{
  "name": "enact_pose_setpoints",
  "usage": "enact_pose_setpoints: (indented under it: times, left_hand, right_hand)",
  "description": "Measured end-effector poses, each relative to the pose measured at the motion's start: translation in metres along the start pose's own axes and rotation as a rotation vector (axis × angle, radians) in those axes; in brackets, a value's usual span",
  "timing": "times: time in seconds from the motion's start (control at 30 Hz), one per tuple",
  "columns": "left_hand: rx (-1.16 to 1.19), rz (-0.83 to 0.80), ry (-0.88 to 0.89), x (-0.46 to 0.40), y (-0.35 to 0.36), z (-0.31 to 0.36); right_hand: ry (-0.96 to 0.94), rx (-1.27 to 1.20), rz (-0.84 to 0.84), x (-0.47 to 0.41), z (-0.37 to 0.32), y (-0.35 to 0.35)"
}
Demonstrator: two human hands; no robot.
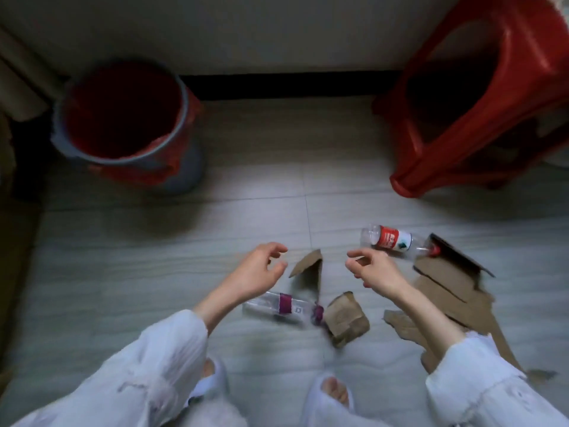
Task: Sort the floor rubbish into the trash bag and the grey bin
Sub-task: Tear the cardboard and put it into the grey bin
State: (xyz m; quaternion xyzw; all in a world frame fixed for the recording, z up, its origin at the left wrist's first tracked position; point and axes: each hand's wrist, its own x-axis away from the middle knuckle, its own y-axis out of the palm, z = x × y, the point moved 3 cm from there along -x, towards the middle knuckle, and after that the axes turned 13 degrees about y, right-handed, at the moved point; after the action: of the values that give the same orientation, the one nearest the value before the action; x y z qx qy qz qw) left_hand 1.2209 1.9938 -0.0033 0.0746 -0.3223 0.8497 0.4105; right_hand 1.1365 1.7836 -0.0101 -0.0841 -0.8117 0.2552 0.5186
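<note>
Left hand [261,272] and right hand [374,271] above the tiled floor [154,257], fingers loosely curled, holding nothing. Between them, a folded cardboard scrap [309,269]. Below the left wrist, a clear bottle with purple label [283,306], on its side; beside its cap, a crumpled brown piece [346,318]. Just beyond the right fingers, a red-labelled bottle [397,245], touching torn cardboard [446,282]. Far left, grey bin [187,161] lined with a red bag [123,118]. Far right, 1 red stool [480,97].

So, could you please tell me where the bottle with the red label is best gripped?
Probably round the labelled middle of the red-label bottle, from above: it lies on its side, its cap end against the cardboard, so the right hand beside it can wrap its fingers there.
</note>
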Motion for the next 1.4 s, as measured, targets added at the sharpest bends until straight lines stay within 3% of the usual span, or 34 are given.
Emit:
enact_pose_setpoints:
  times: [0.17, 0.33, 0.43, 0.63, 0.77, 1.03, 1.17, 1.3, 1.4]
  left_hand:
    - [-0.187, 0.043, 0.036, -0.067, 0.099, -0.078]
    - [-0.268, 0.137, 0.102, -0.105, 0.165, -0.103]
    - [-0.401, 0.121, 0.136, -0.110, 0.177, -0.112]
    - [-0.256, 0.234, 0.107, -0.114, 0.157, -0.121]
    - [-0.208, 0.373, 0.147, -0.117, 0.131, -0.125]
    - [-0.102, 0.836, 0.245, -0.093, 0.011, -0.097]
    - [-0.063, 1.086, 0.389, -0.063, -0.061, -0.073]
    - [-0.238, 1.336, 0.617, -0.044, -0.139, -0.065]
    - [-0.468, 1.407, 0.556, -0.051, -0.188, -0.088]
  right_hand:
    - [0.130, 0.086, -0.059, -0.102, 0.091, 0.035]
    - [0.176, 0.212, -0.126, -0.150, 0.150, 0.081]
    - [0.154, 0.254, -0.088, -0.158, 0.165, 0.100]
    - [0.117, 0.265, -0.021, -0.165, 0.166, 0.100]
    - [-0.047, 0.191, 0.175, -0.161, 0.130, 0.075]
    - [-0.430, 0.073, 0.253, -0.127, 0.005, 0.051]
    - [-0.616, 0.115, 0.409, -0.101, -0.086, 0.046]
    - [-0.786, 0.057, 0.537, -0.067, -0.166, 0.051]
    - [-0.868, -0.030, 0.612, -0.052, -0.200, 0.063]
